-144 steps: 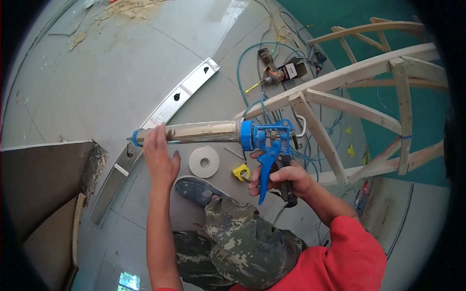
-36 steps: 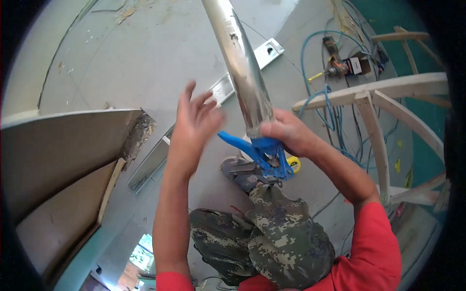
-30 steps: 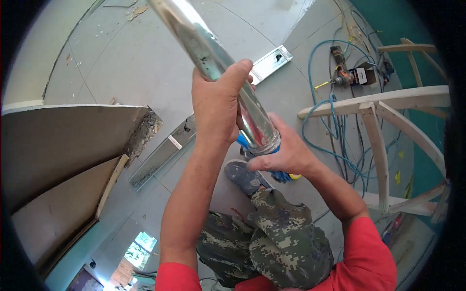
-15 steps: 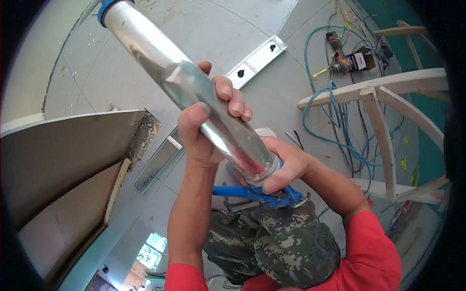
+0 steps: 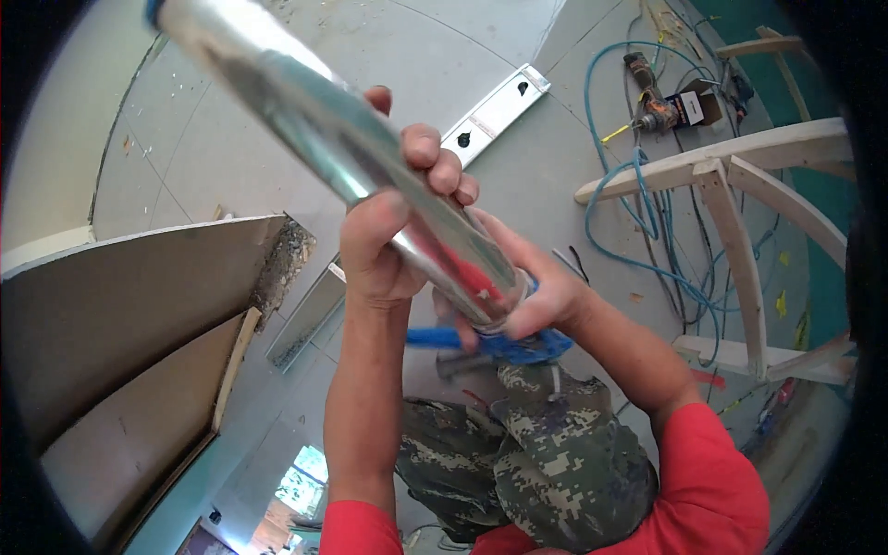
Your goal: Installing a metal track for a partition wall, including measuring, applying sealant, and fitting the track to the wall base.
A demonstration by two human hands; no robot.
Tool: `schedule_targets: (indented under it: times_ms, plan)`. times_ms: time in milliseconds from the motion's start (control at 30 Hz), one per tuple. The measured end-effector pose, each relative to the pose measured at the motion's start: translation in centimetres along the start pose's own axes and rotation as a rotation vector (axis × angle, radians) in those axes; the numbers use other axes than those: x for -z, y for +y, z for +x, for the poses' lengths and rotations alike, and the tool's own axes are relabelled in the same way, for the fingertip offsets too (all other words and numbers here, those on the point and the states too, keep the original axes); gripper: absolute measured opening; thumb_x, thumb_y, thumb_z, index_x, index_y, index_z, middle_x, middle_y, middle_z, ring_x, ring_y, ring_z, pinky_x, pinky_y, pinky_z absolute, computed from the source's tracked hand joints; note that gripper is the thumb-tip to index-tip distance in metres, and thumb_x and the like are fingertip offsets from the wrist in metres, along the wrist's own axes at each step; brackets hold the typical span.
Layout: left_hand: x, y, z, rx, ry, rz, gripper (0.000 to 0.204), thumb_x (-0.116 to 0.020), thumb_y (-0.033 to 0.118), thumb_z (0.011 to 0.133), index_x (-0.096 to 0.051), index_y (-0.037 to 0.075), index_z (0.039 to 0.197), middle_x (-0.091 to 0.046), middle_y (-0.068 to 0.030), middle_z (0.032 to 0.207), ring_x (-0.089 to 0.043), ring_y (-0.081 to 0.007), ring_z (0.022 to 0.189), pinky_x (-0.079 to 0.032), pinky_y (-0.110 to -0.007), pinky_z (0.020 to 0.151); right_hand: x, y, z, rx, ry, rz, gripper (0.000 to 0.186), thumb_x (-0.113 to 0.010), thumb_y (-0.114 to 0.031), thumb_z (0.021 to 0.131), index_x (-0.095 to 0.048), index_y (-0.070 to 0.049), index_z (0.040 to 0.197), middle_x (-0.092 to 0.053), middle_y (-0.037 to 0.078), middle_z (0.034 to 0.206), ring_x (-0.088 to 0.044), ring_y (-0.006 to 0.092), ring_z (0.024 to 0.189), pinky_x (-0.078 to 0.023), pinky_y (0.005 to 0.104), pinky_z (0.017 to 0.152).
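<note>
A caulking gun with a long shiny silver barrel (image 5: 277,106) slants from the upper left down toward my lap. My left hand (image 5: 375,242) is wrapped around the middle of the barrel, thumb on the near side and fingertips showing over the far side. Closed around the barrel's lower end is my right hand (image 5: 546,291), beside the blue handle part (image 5: 527,348), which is blurred by motion. At the upper end a blue cap (image 5: 154,11) is cut off by the picture's edge. Whether anything is inside the barrel cannot be seen.
Beyond my hands a white metal strip with black fittings (image 5: 495,116) lies on the grey floor. To the right are a cordless drill (image 5: 655,109), a blue hose (image 5: 592,217) and a curved wooden frame (image 5: 731,157). Curved boards (image 5: 139,287) stand at the left.
The barrel has come slightly closer and its capped end has moved up and left, partly out of view. My right hand has shifted a little on the lower end; the left keeps its grip.
</note>
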State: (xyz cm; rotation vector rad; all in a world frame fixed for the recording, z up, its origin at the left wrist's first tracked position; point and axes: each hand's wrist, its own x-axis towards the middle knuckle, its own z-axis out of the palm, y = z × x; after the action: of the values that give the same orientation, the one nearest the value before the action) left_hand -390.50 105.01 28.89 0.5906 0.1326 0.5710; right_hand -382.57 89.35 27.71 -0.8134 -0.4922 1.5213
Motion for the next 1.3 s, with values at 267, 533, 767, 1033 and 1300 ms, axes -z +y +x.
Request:
schedule_targets:
  times_ms: [267, 533, 767, 1033, 1300]
  plan:
    - [0.0, 2.6, 0.8, 0.094, 0.537, 0.357, 0.055, -0.065, 0.011, 0.079, -0.041, 0.005, 0.128, -0.056, -0.0119, 0.109, -0.057, -0.0237, 0.101, -0.049, -0.042, 0.093, -0.4, -0.6, 1.3, 0.142, 0.312, -0.821, 0.085, -0.082, -0.025, 0.065, -0.036, 0.0, 0.132, -0.061, 0.012, 0.108, -0.062, 0.0193, 0.094, -0.049, 0.0315, 0.086]
    - [0.0, 4.0, 0.7, 0.133, 0.245, 0.261, 0.051, -0.07, 0.013, 0.077, -0.045, 0.001, 0.12, -0.056, -0.0132, 0.104, -0.058, -0.0228, 0.094, -0.05, -0.04, 0.085, -1.4, 0.5, 1.1, -0.099, 0.263, -0.886, 0.083, -0.084, -0.03, 0.064, -0.043, 0.002, 0.129, -0.059, 0.015, 0.11, -0.06, 0.0235, 0.1, -0.049, 0.0362, 0.086]
    - [1.1, 2.5, 1.7, 0.057, 0.584, 0.425, 0.025, -0.069, 0.007, 0.075, -0.053, -0.003, 0.093, -0.059, -0.0128, 0.085, -0.061, -0.0215, 0.079, -0.052, -0.036, 0.075, 0.0, 3.0, 0.7, 0.357, 0.542, -1.448, 0.09, -0.085, -0.034, 0.06, -0.039, 0.002, 0.128, -0.06, 0.018, 0.105, -0.061, 0.0333, 0.097, -0.042, 0.0426, 0.097]
    - [0.5, 2.6, -0.4, -0.047, 0.376, 0.131, 0.043, -0.062, 0.001, 0.068, -0.049, 0.003, 0.109, -0.055, -0.0092, 0.091, -0.058, -0.0229, 0.081, -0.049, -0.038, 0.078, 0.3, 1.6, 0.3, 0.192, 0.301, -1.106, 0.077, -0.084, -0.029, 0.059, -0.051, 0.001, 0.121, -0.062, 0.016, 0.103, -0.061, 0.0281, 0.099, -0.048, 0.0372, 0.089]
    - [1.4, 4.3, -1.9, -0.012, -0.105, -0.067, 0.065, -0.066, 0.009, 0.071, -0.038, 0.008, 0.13, -0.055, -0.0123, 0.103, -0.057, -0.0279, 0.096, -0.048, -0.041, 0.089, -2.1, 1.9, -0.7, 0.065, 0.08, -0.692, 0.076, -0.081, -0.027, 0.061, -0.048, -0.001, 0.125, -0.061, 0.016, 0.105, -0.06, 0.0238, 0.1, -0.046, 0.0338, 0.089]
